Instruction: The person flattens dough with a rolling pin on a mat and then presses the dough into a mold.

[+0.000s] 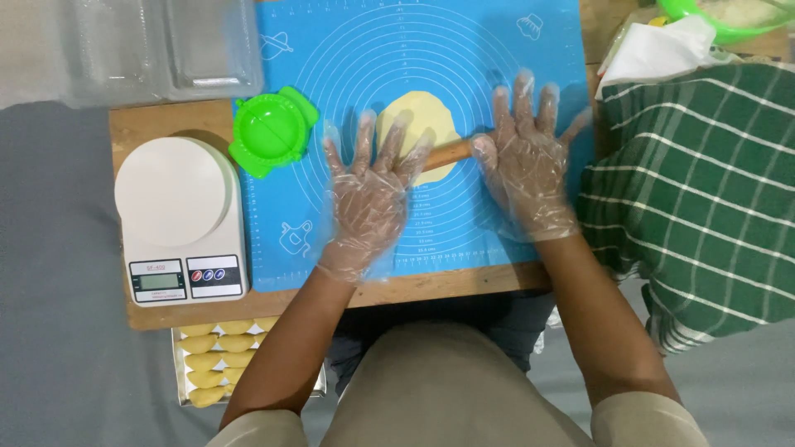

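A flat round of yellow dough (418, 116) lies on a blue silicone baking mat (331, 58). A wooden rolling pin (451, 151) rests across the dough's near edge. My left hand (368, 199) in a clear plastic glove presses flat on the pin's left part, fingers spread. My right hand (526, 165), also gloved, lies flat on the pin's right end with fingers apart. Most of the pin is hidden under my palms.
A green dumpling press (273, 131) sits at the mat's left edge. A white kitchen scale (178, 219) stands on the wooden board (447, 284). A tray of shaped yellow pastries (215, 360) lies below. A green checked cloth (704, 207) is at right, clear plastic boxes (157, 45) top left.
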